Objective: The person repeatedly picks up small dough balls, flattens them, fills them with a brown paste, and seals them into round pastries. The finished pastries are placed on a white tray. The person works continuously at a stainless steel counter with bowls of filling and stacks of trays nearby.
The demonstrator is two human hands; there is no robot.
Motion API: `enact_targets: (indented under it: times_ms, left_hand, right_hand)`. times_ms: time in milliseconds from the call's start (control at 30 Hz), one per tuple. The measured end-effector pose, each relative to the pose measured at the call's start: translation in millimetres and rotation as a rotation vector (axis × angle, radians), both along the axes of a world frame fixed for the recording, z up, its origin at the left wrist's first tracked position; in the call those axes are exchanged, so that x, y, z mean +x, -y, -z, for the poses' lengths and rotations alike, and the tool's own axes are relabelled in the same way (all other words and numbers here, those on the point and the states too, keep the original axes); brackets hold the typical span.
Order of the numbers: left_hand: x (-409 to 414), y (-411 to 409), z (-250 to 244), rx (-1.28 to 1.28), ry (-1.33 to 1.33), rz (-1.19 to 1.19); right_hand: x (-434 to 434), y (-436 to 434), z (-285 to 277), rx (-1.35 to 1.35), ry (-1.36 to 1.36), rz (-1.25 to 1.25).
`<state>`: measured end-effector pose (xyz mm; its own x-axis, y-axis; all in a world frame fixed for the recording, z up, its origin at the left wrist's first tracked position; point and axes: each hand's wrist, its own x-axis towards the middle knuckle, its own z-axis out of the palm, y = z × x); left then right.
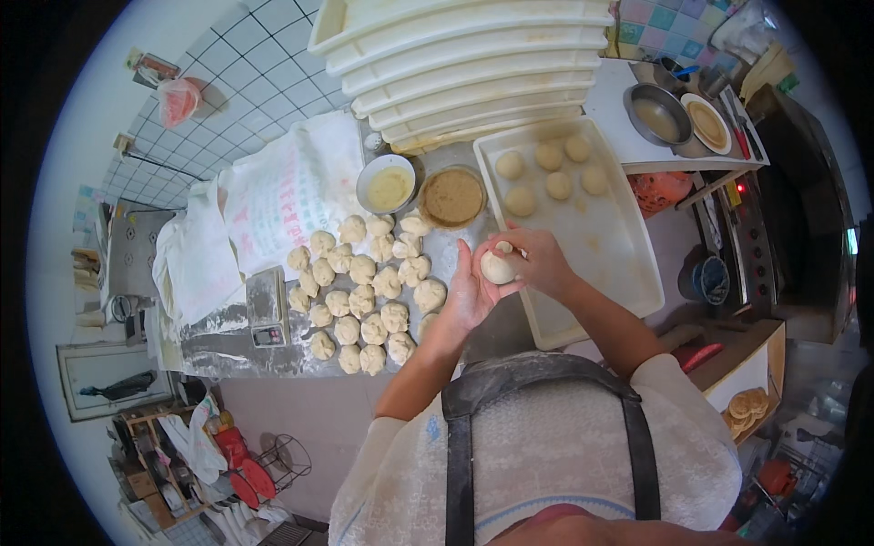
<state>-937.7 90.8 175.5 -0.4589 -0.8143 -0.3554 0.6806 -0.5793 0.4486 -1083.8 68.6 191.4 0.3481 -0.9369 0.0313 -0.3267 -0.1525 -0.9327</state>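
Note:
A smooth round ball of dough (496, 269) rests in my left hand (471, 292), which cups it from the left and below. The fingers of my right hand (543, 263) pinch a small knob at its top. Both hands hover over the near left corner of a white plastic tray (594, 273). Several shaped dough rounds (548, 156) lie at the tray's far end. Left of my hands, many rough dough lumps (362, 300) cover the metal worktop (225, 341).
Beyond the lumps stand a bowl of pale yellow liquid (388, 185) and a round container of brown filling (452, 198). White trays (471, 61) are stacked behind. A digital scale (266, 307) and a printed white sack (287, 198) occupy the left. A metal pan (659, 115) sits far right.

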Motion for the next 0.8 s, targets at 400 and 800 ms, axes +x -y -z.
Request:
enact_targets:
  times_ms: [400, 800]
  left_hand:
    - [-13, -25, 71, -0.176, 0.081, -0.200]
    - [84, -28, 115, -0.190, 1.145, -0.341]
  right_hand:
    - [5, -42, 63, 0.239, 0.279, 0.067]
    - [-53, 4, 156, -0.389, -0.641, 0.057]
